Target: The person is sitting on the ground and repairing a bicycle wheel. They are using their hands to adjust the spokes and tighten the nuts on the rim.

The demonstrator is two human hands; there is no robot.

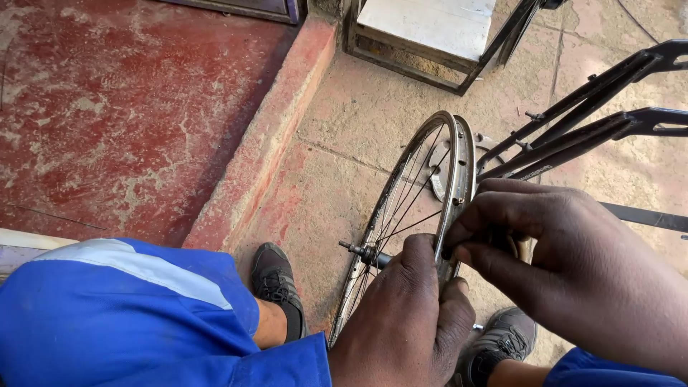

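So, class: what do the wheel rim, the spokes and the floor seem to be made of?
Rim: bare metal, likely steel or aluminium; dull silver with scuffs. Spokes: thin metal wire; straight, grey, some glinting. Floor: probably concrete or stone slabs; rough, matt, with joints, and a worn red coat on the raised part.

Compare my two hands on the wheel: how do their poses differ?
The left hand wraps the wheel rim from below, knuckles toward the camera; the right hand reaches in from the side. The left looks clenched; the right pinches with its fingertips at the rim. Both touch the rim's lower part.
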